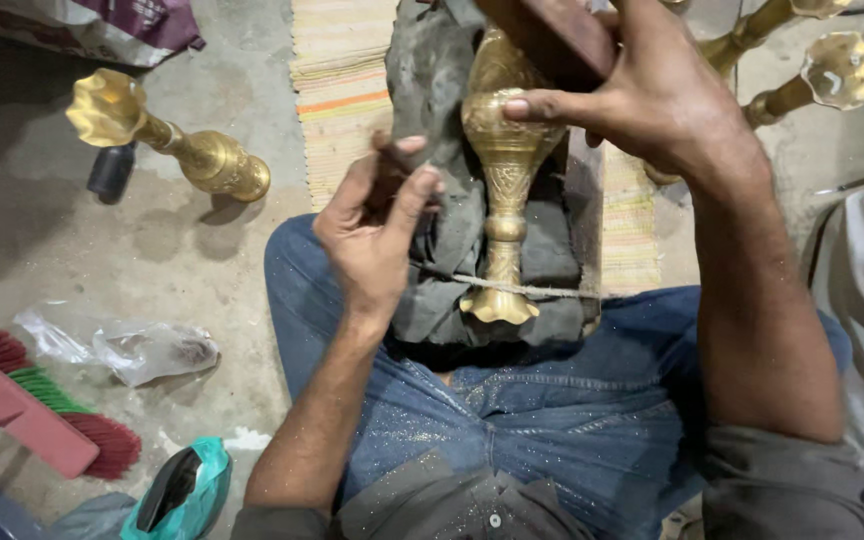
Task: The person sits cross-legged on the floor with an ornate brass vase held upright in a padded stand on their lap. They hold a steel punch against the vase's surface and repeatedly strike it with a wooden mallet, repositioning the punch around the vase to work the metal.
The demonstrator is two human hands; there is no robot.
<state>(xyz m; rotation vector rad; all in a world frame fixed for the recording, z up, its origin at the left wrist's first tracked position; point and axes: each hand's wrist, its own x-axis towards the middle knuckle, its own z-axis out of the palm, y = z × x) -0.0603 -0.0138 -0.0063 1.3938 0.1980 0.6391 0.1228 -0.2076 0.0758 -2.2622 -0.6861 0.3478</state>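
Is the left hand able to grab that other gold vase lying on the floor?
Probably yes: the brass vase lies alone on bare floor on the left hand's side, nothing between them, though that hand now presses the grey cloth.

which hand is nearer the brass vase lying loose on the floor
Left. The left hand is just right of the loose brass vase in the picture, at the grey cloth; the right hand is farther right, beyond the clamped vase.

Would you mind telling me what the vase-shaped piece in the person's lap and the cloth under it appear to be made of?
The vase-shaped piece looks like brass or a similar yellow metal: golden, shiny, with engraved patterns on its body. The cloth beneath it seems a thick woven fabric, dull dark grey, creased and soiled. The right hand presses on the piece; the left hand pinches the cloth.
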